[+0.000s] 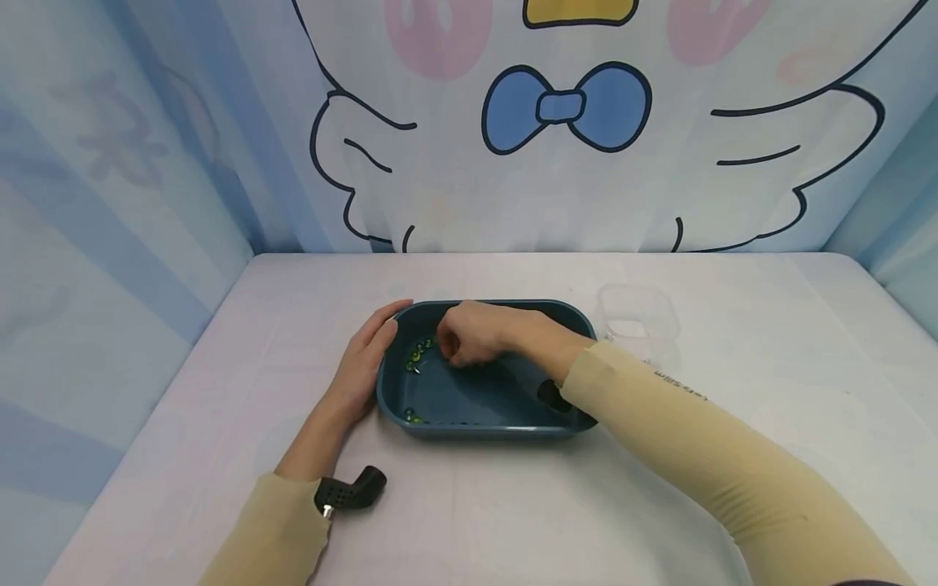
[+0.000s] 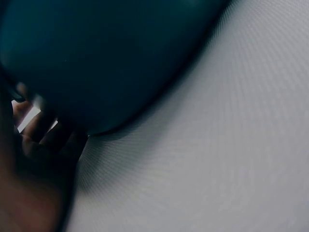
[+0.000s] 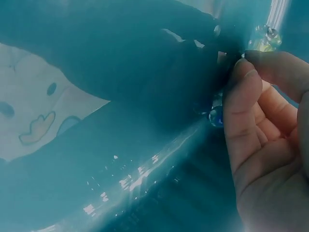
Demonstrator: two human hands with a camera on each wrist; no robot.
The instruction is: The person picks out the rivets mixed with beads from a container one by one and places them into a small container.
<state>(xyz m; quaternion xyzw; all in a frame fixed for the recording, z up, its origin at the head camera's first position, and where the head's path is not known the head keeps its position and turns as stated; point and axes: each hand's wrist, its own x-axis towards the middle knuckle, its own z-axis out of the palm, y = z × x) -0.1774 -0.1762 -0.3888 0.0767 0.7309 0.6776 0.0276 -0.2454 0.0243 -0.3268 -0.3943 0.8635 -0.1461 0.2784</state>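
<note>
A dark teal tray [image 1: 506,430] stands on the table, with several small greenish glass marbles [image 1: 416,356] lying along its left side. My left hand [image 1: 361,362] rests against the tray's left outer wall, its fingers reaching toward the back left corner. Inside the tray, my right hand [image 1: 476,332] has bent fingers and is just right of the marbles. In the right wrist view its fingertips meet close to one clear marble [image 3: 268,37] and a bluish marble [image 3: 216,116]. Whether anything is between those fingertips is hidden.
A clear plastic box [image 1: 639,313] stands behind the tray on the right, partly beyond the right forearm. The table [image 1: 454,513] has a pale cloth. A printed curtain [image 1: 557,187] hangs along its back edge. Each wrist carries a small black camera [image 1: 352,490].
</note>
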